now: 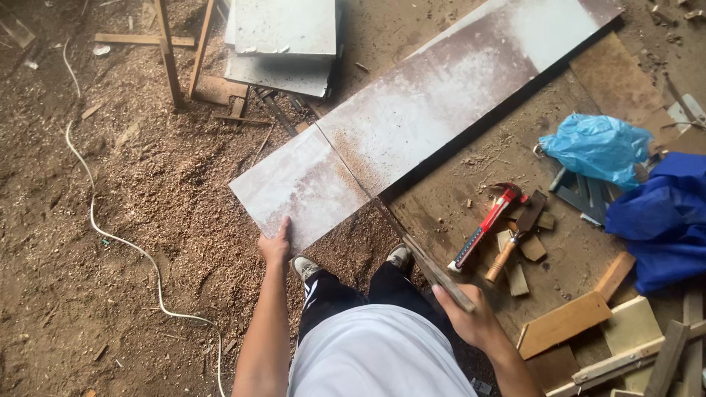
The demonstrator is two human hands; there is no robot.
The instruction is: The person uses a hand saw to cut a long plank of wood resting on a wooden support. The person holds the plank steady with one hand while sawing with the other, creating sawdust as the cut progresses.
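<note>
Carefully: our left hand [276, 246] presses the board [412, 121]; right hand [471, 316] grips the saw [423, 261], which could bind, center frame.

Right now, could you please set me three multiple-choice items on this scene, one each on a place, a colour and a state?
1. Where does the left hand rest?
A. on the near edge of the board
B. on the white cable
C. on the blue bag

2. What colour is the claw hammer handle?
A. green
B. red
C. yellow

3. What is the state of the right hand?
A. open and empty
B. flat on the floor
C. closed on a hand saw

Answers: 1 A, its fingers touch the short end piece's edge; 2 B, red shows beside the wooden-handled hammer; 3 C, the handle sits in its grip.
</note>
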